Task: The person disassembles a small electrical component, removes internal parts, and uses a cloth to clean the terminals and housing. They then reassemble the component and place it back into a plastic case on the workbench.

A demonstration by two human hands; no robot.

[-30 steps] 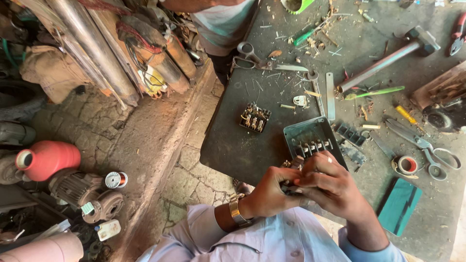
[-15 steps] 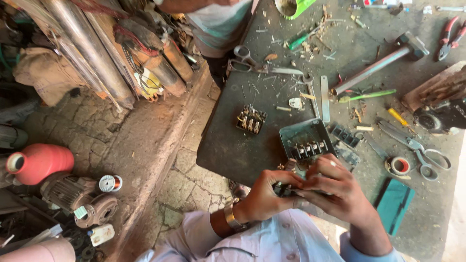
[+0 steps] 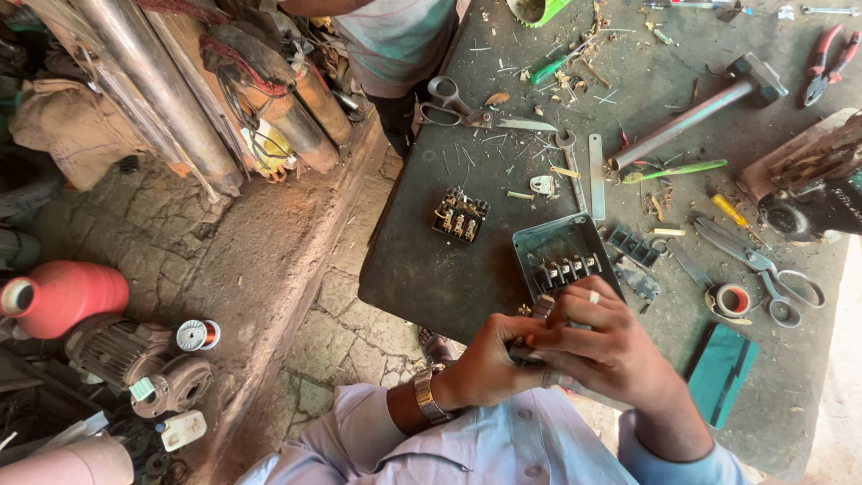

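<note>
My left hand (image 3: 489, 364) and right hand (image 3: 597, 346) are both curled in tight, fingertips meeting over a small dark part (image 3: 521, 352) that I pinch between them; most of it is hidden under my fingers, so I cannot tell its full shape. I hold it just off the near edge of the bench (image 3: 431, 269), in front of my chest. It seems light and hard, a stiff little piece with metal bits, probably easy to drop, so I judge a fingertip grip on its sides is the way to keep it, not a squeeze on the contacts.

Just beyond my knuckles lies the grey box (image 3: 561, 260), open side up, with a row of terminals inside; it looks rigid and would be best lifted by its rim. Farther toward the middle of the bench sits a black switch block (image 3: 461, 216), well apart from the box. To the right of the box are dark plastic pieces (image 3: 633, 247), then tape (image 3: 732, 299) and scissors (image 3: 763, 265), and a teal cover (image 3: 721, 373) near the right near corner. A hammer (image 3: 696, 112) lies toward the far edge, with pliers (image 3: 831, 58) at the far right corner and another pair of shears (image 3: 467, 108) near the far left corner, where another person (image 3: 395, 40) stands. Wire scraps litter the top, so small parts could be lost among them
</note>
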